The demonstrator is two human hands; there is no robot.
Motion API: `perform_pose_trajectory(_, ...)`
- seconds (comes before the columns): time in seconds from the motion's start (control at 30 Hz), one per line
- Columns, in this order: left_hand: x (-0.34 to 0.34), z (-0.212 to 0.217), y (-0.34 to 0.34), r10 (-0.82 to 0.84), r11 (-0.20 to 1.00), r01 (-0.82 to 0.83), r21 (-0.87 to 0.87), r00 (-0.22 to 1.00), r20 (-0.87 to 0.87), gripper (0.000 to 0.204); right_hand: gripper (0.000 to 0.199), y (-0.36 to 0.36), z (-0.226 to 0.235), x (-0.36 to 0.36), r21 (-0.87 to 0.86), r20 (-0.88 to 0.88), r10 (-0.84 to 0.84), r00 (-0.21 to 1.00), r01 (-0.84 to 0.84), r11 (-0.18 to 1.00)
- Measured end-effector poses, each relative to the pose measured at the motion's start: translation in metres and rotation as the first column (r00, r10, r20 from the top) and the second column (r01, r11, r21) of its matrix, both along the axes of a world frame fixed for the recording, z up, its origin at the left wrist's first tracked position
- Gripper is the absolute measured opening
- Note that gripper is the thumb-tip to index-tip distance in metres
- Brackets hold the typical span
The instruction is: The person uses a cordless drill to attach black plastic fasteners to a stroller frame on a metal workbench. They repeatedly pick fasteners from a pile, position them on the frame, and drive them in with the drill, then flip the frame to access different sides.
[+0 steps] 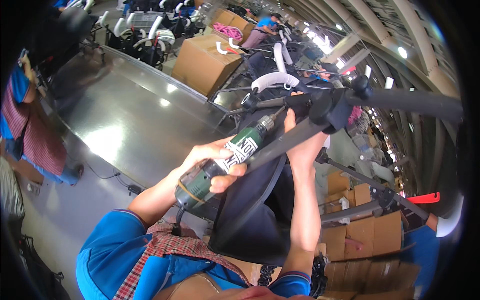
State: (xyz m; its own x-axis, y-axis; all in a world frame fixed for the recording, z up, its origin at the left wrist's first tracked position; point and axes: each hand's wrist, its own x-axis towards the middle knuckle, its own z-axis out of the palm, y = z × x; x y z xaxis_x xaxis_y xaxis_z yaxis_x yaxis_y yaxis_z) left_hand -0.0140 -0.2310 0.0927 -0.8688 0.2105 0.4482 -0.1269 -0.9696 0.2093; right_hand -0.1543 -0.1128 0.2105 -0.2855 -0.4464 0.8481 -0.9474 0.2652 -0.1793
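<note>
My left hand [204, 154] is wrapped round a green corded electric screwdriver [199, 186] with a white label and a rubber band at its rear. Its bit points up and right, close to a dark joint on a stroller frame [285, 146]. Part of my right hand [304, 150] is hidden behind the frame's tubes. Its thumb points up beside the bit, and the fingers close round the frame near that joint. Black fabric [250, 212] hangs from the frame below both hands. A white padded handle [276, 80] curves just beyond the joint.
A metal-topped table [125, 117] extends at the left, with a person in an apron [37, 125] beside it. A large cardboard box [205, 62] stands at the far side. More cartons [365, 232] lie at the right, below frame tubes and a red part [424, 198].
</note>
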Motion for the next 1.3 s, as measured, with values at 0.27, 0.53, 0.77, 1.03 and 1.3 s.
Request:
perform_pose_trajectory(0.27,-0.014,-0.012,0.011,-0.060,0.996,0.069,0.060,0.989,-0.136,0.051,0.020,0.013,-0.004,-0.021,-0.039,-0.005,0.067,0.998,-0.067,0.997)
perform_pose_trajectory(0.53,0.054,-0.052,-0.003,0.400,0.889,-0.378,-0.259,0.916,0.035,0.045,0.047,0.129,0.014,-0.002,-0.060,0.000,0.289,0.957,-0.289,0.956)
perform_pose_trajectory(0.77,0.145,-0.210,0.042,0.505,0.861,-0.264,-0.435,0.542,0.671,0.045,0.039,0.339,-0.154,-0.147,-0.675,0.337,-0.039,0.941,0.270,0.687)
perform_pose_trajectory(1.03,0.191,-0.272,0.077,0.459,0.884,-0.044,-0.466,0.278,0.844,0.037,0.062,0.170,-0.363,-0.156,-0.465,0.868,0.396,-0.298,-0.212,0.860)
perform_pose_trajectory(1.3,0.161,-0.260,0.042,0.602,0.761,0.060,-0.646,0.304,0.738,0.045,0.052,-0.088,-0.399,-0.073,-0.444,0.889,0.387,-0.245,-0.247,0.862)
